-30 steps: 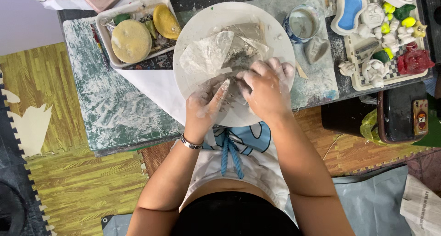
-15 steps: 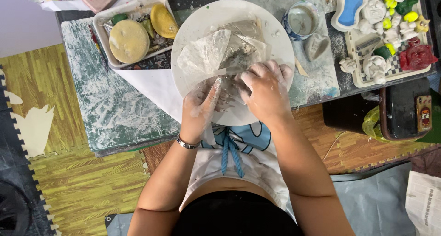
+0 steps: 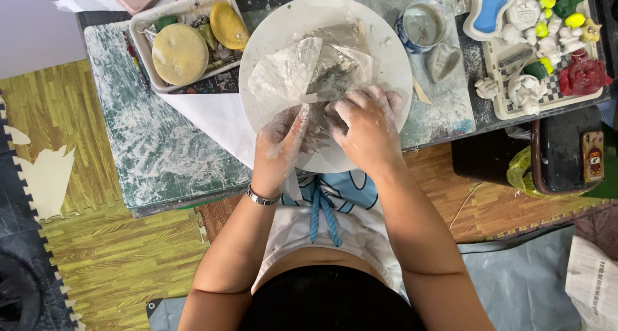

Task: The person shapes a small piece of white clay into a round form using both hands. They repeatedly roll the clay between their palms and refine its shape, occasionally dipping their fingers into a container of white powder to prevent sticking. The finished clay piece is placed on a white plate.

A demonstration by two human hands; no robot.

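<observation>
Clay lump [image 3: 325, 115] is pinched betw. left hand [image 3: 280, 144] & right hand [image 3: 364, 122], both curled, on white round board [image 3: 270, 35], w/ crumpled plastic sheet [image 3: 290, 73] just beyond.

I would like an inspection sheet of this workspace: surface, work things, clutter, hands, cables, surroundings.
Surface: green mat smeared with white clay dust, on a dark table.
Work things: round white board carrying a grey clay lump and a crumpled clear plastic sheet.
Clutter: white tray with yellow sponges; water cup; small heart-shaped clay piece; checkered tray of painted figurines.
Hands: left hand and right hand, both clay-dusted, press on the clay at the board's near edge.
Cables: one thin cord on the floor.
Surroundings: wood-pattern foam floor tiles; dark box at right.
</observation>
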